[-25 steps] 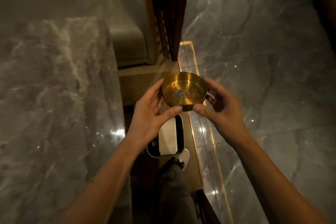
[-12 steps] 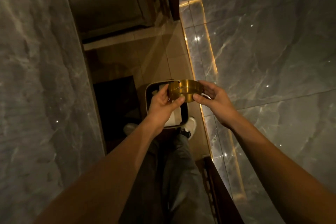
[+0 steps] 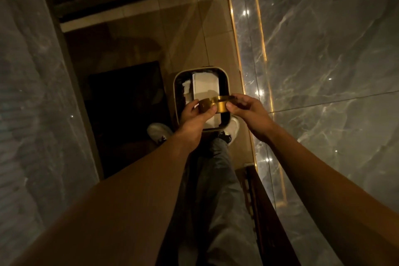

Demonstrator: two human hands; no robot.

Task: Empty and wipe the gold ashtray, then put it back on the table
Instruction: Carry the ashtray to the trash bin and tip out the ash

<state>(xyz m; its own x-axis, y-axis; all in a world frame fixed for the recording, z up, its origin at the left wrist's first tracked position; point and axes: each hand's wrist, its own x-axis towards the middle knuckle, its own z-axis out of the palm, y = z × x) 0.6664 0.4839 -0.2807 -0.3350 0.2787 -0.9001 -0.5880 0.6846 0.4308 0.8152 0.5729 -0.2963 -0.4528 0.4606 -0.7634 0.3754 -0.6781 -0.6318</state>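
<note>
The gold ashtray (image 3: 216,104) is a round metal dish with a notched rim. I see it side-on, tipped away from me, so its inside is hidden. My left hand (image 3: 194,120) grips its left side with thumb and fingers. My right hand (image 3: 248,110) pinches its right side. Both hold it directly above a small rounded-rectangular waste bin (image 3: 178,93) with a dark liner and white paper inside, standing on the floor.
A grey marble tabletop (image 3: 32,93) runs down the left. A marble wall panel (image 3: 323,71) with a lit gold strip lies on the right. My jeans leg (image 3: 216,179) and white shoes (image 3: 157,131) are below the bin. A dark mat (image 3: 125,103) lies left of it.
The ashtray went from level, with ash showing inside, to tipped on its side over the bin. My view swung down and both hands lowered toward the bin.
</note>
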